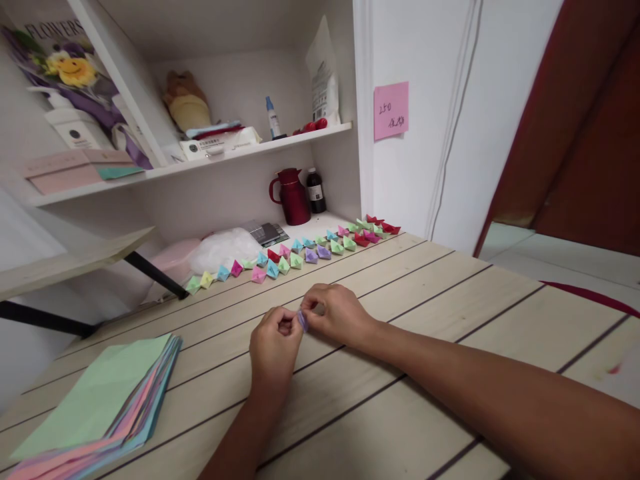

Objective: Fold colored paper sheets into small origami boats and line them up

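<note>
Worktop (450,313), bearing a stack of coloured sheets (100,400) at its near left corner and a row of folded paper shapes (300,257) along its far edge. At its middle, left hand (274,347) and right hand (337,313) are closed in a pinch grip on a purple paper piece (303,321), judged light, flimsy, crushable; folded edges are best held.

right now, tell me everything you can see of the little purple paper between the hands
The purple paper is a small, pale lilac piece, thin and folded as it looks. Only a sliver shows, so its full shape is hidden. It is pinched between the fingers of the left hand and the right hand, over the middle of the wooden table; whether it touches the top cannot be told.
</note>
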The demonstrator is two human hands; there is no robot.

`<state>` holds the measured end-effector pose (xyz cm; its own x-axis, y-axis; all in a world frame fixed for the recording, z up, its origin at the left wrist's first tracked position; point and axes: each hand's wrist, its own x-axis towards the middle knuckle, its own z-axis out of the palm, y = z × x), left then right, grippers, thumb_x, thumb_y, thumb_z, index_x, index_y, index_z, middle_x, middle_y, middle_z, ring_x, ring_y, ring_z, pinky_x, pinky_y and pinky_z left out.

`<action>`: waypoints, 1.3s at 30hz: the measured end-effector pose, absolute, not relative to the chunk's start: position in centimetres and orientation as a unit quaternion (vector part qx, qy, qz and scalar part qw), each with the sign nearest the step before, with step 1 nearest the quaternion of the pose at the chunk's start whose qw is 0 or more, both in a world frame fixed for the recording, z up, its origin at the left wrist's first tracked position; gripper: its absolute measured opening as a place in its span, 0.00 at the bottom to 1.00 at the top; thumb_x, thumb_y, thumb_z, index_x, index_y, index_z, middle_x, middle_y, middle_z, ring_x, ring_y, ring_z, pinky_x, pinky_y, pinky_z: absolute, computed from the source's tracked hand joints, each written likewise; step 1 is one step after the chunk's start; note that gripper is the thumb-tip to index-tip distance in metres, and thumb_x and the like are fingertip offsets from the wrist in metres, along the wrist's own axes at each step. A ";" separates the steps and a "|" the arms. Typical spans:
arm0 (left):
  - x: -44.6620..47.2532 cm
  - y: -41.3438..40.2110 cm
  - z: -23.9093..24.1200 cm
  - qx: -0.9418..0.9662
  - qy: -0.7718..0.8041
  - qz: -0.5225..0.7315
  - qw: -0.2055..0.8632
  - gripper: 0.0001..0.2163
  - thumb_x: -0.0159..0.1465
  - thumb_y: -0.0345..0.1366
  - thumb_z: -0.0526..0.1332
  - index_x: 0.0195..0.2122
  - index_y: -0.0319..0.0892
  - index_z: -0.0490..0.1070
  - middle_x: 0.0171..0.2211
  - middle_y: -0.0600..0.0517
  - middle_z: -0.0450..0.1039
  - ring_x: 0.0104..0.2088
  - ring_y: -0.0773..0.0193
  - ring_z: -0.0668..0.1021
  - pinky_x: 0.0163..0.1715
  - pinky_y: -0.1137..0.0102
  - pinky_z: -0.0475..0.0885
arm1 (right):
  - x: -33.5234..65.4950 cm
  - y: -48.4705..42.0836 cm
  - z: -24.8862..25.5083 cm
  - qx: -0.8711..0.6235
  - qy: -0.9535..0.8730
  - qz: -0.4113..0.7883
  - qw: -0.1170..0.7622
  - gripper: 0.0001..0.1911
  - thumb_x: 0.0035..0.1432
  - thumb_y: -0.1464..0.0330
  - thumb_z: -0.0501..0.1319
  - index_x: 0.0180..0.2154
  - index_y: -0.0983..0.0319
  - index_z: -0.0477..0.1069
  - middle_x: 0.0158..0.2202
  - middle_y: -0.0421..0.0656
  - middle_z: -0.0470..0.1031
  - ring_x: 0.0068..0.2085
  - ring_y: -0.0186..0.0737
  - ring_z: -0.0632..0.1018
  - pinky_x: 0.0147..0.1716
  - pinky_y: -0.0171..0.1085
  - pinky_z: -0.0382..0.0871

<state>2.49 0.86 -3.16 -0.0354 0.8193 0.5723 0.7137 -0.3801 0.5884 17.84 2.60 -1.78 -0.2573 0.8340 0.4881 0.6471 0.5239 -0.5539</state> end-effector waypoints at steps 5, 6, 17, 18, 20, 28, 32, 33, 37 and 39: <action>2.5 1.0 -3.2 0.690 0.553 0.461 0.067 0.03 0.53 0.34 0.60 0.23 0.44 0.71 0.21 0.56 0.75 0.22 0.67 0.76 0.26 0.74 0.69 | 17.7 2.6 -1.8 -0.467 -0.791 0.102 0.382 0.03 0.50 0.71 0.61 0.28 0.60 0.74 0.34 0.41 0.78 0.36 0.38 0.76 0.36 0.33 0.63; 2.6 1.0 -3.2 0.689 0.554 0.462 0.071 0.03 0.53 0.34 0.60 0.23 0.45 0.71 0.21 0.56 0.75 0.22 0.66 0.76 0.26 0.74 0.69 | 17.6 2.6 -1.8 -0.466 -0.792 0.099 0.382 0.04 0.50 0.71 0.61 0.28 0.60 0.74 0.34 0.41 0.78 0.36 0.38 0.76 0.36 0.34 0.63; 3.3 0.7 -2.7 0.652 0.573 0.480 0.126 0.04 0.52 0.34 0.61 0.21 0.44 0.71 0.19 0.56 0.75 0.22 0.66 0.77 0.24 0.74 0.69 | 17.6 2.6 -1.6 -0.466 -0.790 0.112 0.383 0.05 0.48 0.73 0.61 0.27 0.60 0.75 0.33 0.40 0.79 0.35 0.38 0.77 0.36 0.33 0.64; 3.3 0.7 -2.7 0.648 0.575 0.483 0.129 0.04 0.52 0.34 0.61 0.21 0.44 0.71 0.19 0.56 0.75 0.22 0.66 0.77 0.24 0.75 0.69 | 17.6 2.6 -1.6 -0.467 -0.788 0.114 0.385 0.05 0.48 0.74 0.61 0.27 0.60 0.75 0.33 0.40 0.79 0.35 0.38 0.77 0.36 0.33 0.64; 3.0 0.9 -2.9 0.638 0.581 0.488 0.131 0.03 0.51 0.33 0.61 0.21 0.44 0.72 0.19 0.56 0.75 0.21 0.65 0.77 0.24 0.74 0.69 | 17.8 2.8 -1.6 -0.469 -0.783 0.116 0.391 0.05 0.48 0.74 0.60 0.27 0.60 0.75 0.33 0.40 0.79 0.35 0.38 0.77 0.35 0.33 0.64; 1.4 1.9 -3.5 0.619 0.576 0.516 0.135 0.03 0.53 0.33 0.61 0.25 0.42 0.73 0.26 0.52 0.79 0.25 0.62 0.80 0.27 0.70 0.74 | 19.1 4.0 -1.5 -0.479 -0.758 0.140 0.421 0.07 0.46 0.77 0.60 0.26 0.61 0.74 0.32 0.41 0.79 0.35 0.37 0.76 0.37 0.32 0.66; 1.9 1.5 -2.9 0.656 0.520 0.536 0.106 0.06 0.55 0.33 0.61 0.34 0.43 0.75 0.40 0.47 0.77 0.38 0.61 0.80 0.43 0.67 0.74 | 19.0 3.8 -1.5 -0.448 -0.779 0.148 0.414 0.05 0.48 0.76 0.61 0.26 0.61 0.74 0.33 0.41 0.79 0.36 0.36 0.77 0.39 0.32 0.66; 2.1 1.4 -2.8 0.672 0.506 0.533 0.094 0.08 0.56 0.33 0.61 0.36 0.43 0.75 0.41 0.47 0.76 0.38 0.61 0.79 0.44 0.66 0.73 | 18.9 3.7 -1.5 -0.446 -0.782 0.148 0.410 0.05 0.49 0.75 0.61 0.26 0.61 0.74 0.33 0.41 0.79 0.36 0.36 0.77 0.39 0.32 0.66; 2.1 1.3 -3.0 0.706 0.489 0.508 0.070 0.06 0.57 0.33 0.61 0.35 0.43 0.76 0.35 0.50 0.77 0.36 0.61 0.79 0.42 0.66 0.73 | 18.8 3.6 -1.5 -0.437 -0.792 0.142 0.401 0.04 0.51 0.73 0.62 0.28 0.61 0.75 0.33 0.41 0.79 0.35 0.36 0.77 0.38 0.33 0.66; 2.0 1.4 -3.1 0.697 0.501 0.509 0.071 0.05 0.57 0.33 0.61 0.32 0.43 0.75 0.32 0.50 0.78 0.33 0.62 0.79 0.39 0.67 0.73 | 18.7 3.6 -1.6 -0.431 -0.798 0.132 0.400 0.04 0.51 0.73 0.62 0.28 0.61 0.75 0.33 0.41 0.79 0.35 0.37 0.77 0.39 0.33 0.66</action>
